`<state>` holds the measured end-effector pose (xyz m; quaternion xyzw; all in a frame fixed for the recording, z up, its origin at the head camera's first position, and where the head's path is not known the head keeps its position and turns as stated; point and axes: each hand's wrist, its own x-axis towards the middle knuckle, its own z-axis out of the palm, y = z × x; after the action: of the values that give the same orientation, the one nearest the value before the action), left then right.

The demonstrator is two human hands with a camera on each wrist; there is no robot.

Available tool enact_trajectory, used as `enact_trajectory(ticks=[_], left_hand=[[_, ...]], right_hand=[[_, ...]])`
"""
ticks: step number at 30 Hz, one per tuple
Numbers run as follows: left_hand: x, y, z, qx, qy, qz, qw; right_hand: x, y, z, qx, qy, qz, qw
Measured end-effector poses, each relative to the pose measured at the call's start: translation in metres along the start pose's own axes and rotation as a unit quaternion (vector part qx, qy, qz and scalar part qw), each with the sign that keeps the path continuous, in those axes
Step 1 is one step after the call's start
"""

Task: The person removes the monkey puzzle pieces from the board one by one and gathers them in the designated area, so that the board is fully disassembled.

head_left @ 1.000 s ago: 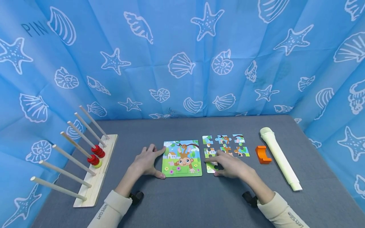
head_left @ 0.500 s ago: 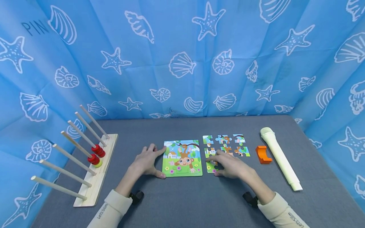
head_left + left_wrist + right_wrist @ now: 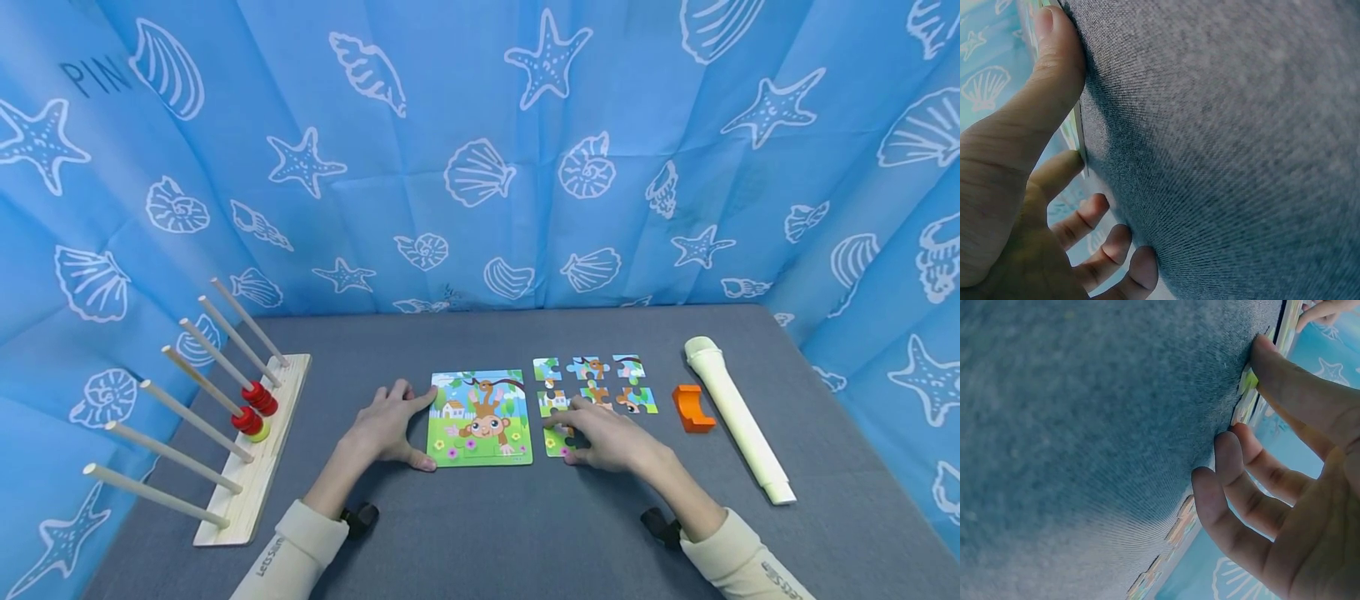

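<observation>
A square puzzle board (image 3: 480, 454) with a monkey picture lies on the table. My left hand (image 3: 386, 427) rests at its left side, index fingertip near the upper edge and thumb at the lower corner. In the left wrist view the fingers (image 3: 1116, 247) are spread and loosely bent. To the board's right, my right hand (image 3: 609, 437) lies over the loose jigsaw pieces, its index finger and thumb touching the lower-left jigsaw piece (image 3: 553, 443). The right wrist view shows the other fingers (image 3: 1229, 456) loosely bent. Some pieces are partly hidden beneath this hand.
Several loose jigsaw pieces (image 3: 628, 365) lie at the board's right. Beyond them are an orange curved block (image 3: 692, 408) and a cream toy microphone (image 3: 738, 417). A wooden peg rack (image 3: 255, 462) with red and yellow rings stands at left. A blue curtain (image 3: 480, 225) hangs behind.
</observation>
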<state>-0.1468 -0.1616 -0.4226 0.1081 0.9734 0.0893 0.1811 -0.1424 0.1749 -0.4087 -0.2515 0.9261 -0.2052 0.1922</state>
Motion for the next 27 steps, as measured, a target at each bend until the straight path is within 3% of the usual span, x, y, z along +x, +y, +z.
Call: enact_trajectory(ticks=[11, 27], left_hand=[[0.001, 0.0, 0.0, 0.002, -0.003, -0.003, 1.0], [0.0, 0.0, 0.0, -0.004, 0.001, 0.003, 1.0]], right_hand=[[-0.001, -0.011, -0.002, -0.017, 0.043, -0.035, 0.9983], [0.014, -0.038, 0.013, -0.013, 0.041, -0.08, 0.9959]])
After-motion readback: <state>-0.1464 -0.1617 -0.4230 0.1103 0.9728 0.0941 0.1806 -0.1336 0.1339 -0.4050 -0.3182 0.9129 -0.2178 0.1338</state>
